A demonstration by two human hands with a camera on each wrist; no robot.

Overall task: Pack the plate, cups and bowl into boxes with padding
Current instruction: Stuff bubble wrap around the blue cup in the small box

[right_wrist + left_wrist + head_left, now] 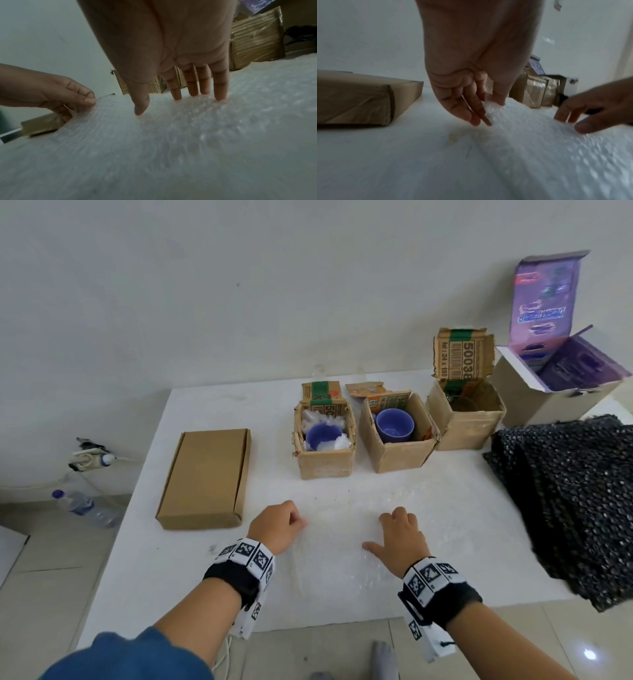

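A clear sheet of bubble wrap (346, 529) lies flat on the white table (178, 563), right under both hands. The left hand (278, 525) pinches the left edge of the sheet between thumb and curled fingers (471, 108), and a small bunch of the plastic shows in this pinch. The right hand (402, 537) rests on the sheet with straight, spread fingers (193, 83); the fingertips and the thumb touch the bubbles and grasp nothing.

Beyond the fingertips stand three small open cardboard boxes in a row. The first small box (323, 465), ahead of the left hand, holds a blue cup (322, 434) with white padding around and inside it. The second small box (400, 455), ahead of the right hand, holds another blue cup (394, 422) with no padding visible. The third small box (462, 428) stands further to the right; something glassy seems to be inside, but I cannot tell what it is.

To the left of the left hand lies a flat closed cardboard box (205, 477). To the right of the right hand a pile of black bubble wrap (561, 501) hangs over the table edge. Behind this pile stands an open purple-lined box (555, 392) with its lid up.
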